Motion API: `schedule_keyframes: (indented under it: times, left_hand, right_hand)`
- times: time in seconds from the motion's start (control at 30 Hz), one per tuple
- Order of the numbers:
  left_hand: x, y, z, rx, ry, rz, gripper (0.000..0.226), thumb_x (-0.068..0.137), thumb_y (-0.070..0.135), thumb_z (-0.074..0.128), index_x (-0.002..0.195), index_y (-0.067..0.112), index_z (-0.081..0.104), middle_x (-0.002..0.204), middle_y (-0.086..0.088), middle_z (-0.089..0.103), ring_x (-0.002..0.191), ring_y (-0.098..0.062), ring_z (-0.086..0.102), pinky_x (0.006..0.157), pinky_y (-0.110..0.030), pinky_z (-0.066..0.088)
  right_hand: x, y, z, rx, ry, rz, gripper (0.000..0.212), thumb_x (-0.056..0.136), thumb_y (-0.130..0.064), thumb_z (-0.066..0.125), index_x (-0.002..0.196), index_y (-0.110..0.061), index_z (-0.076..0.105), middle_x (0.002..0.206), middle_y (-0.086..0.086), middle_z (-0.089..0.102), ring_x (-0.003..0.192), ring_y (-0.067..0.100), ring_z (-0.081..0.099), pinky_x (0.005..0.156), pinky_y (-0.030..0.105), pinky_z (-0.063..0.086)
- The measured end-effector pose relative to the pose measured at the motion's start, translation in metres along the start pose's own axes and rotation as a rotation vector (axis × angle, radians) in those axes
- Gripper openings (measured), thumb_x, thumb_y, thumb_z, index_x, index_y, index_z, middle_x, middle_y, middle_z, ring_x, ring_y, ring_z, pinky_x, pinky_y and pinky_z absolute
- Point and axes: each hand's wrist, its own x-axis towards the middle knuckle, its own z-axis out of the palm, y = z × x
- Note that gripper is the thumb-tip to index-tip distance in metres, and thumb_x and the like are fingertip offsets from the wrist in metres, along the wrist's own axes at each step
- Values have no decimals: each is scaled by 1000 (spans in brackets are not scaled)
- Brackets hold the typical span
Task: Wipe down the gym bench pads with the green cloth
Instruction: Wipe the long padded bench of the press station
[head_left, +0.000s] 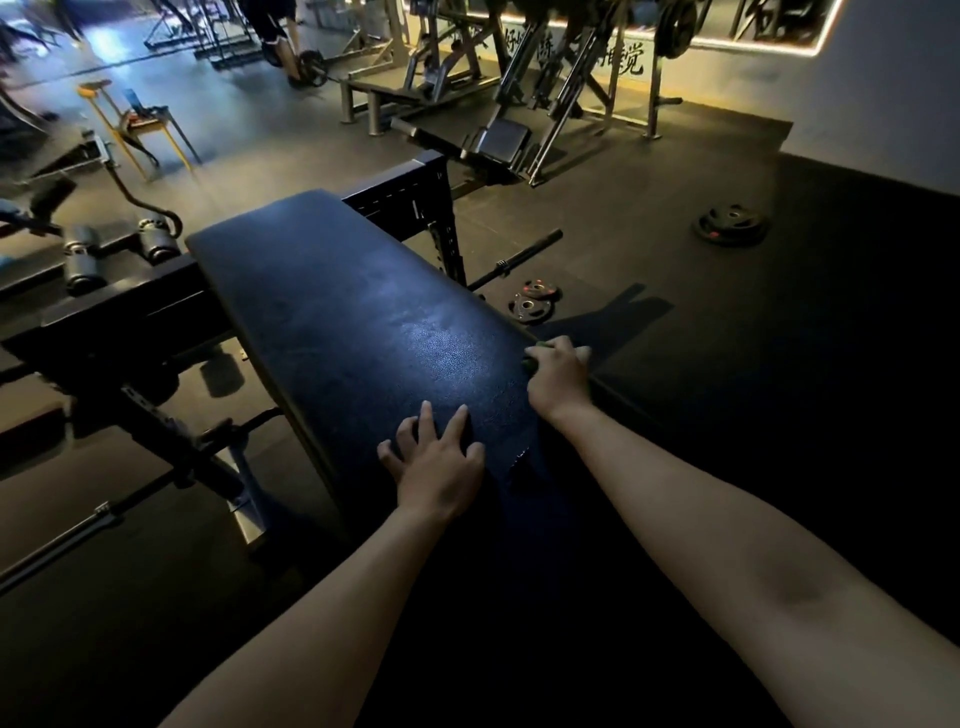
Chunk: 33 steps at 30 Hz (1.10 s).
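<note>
A long black bench pad (332, 306) runs from the near centre up to the left. My left hand (434, 460) rests on its near end with spread fingers pressing the surface. My right hand (556, 376) is at the pad's right edge, fingers curled round the green cloth (535, 358). Only a small dark green bit of the cloth shows by the thumb. The near end of the pad lies in deep shadow.
Weight plates (532, 301) and a barbell (519, 260) lie on the floor right of the bench. A larger plate (730, 226) lies further right. Roller pads (119, 249) and a rack frame (415, 208) stand behind the bench. A person (270, 31) stands far back.
</note>
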Motion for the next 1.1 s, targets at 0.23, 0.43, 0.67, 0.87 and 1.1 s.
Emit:
schedule_keyframes:
  times: [0.23, 0.43, 0.67, 0.87, 1.1]
  left_hand:
    - [14, 4, 7, -24, -17, 43, 61, 94, 56, 39, 153, 51, 21, 168, 4, -2, 146, -25, -1, 114, -54, -1]
    - [13, 4, 10, -3, 22, 53, 61, 94, 54, 41, 152, 51, 23, 168, 5, 1, 145, -25, 3, 114, -52, 1]
    - [14, 4, 14, 25, 21, 60, 63, 95, 56, 37, 155, 49, 18, 168, 2, -3, 145, -27, 2, 116, -57, 1]
    - [13, 1, 10, 21, 19, 83, 61, 95, 52, 39, 154, 49, 21, 168, -1, 1, 146, -27, 3, 115, -55, 2]
    - [9, -4, 6, 12, -44, 149, 53, 99, 52, 39, 150, 55, 25, 169, -4, 1, 149, -30, -1, 116, -56, -2]
  right_hand:
    - [10, -20, 12, -88, -168, -371, 38, 95, -12, 50, 129, -20, 65, 133, 5, 53, 115, 35, 38, 103, 33, 32]
    - [37, 33, -6, -94, 9, 8, 42, 95, -6, 41, 130, -15, 63, 135, 10, 47, 117, 35, 36, 102, 33, 33]
    - [-6, -22, 21, -13, -68, -222, 42, 92, -6, 46, 126, -18, 67, 133, 7, 56, 114, 35, 43, 98, 31, 31]
    - [-31, 11, -4, -71, -55, -235, 45, 94, -7, 44, 132, -19, 62, 133, 6, 53, 115, 34, 38, 104, 40, 37]
    - [-46, 52, -35, -125, 67, 190, 53, 93, 1, 36, 139, -16, 53, 138, 16, 42, 120, 37, 34, 101, 40, 35]
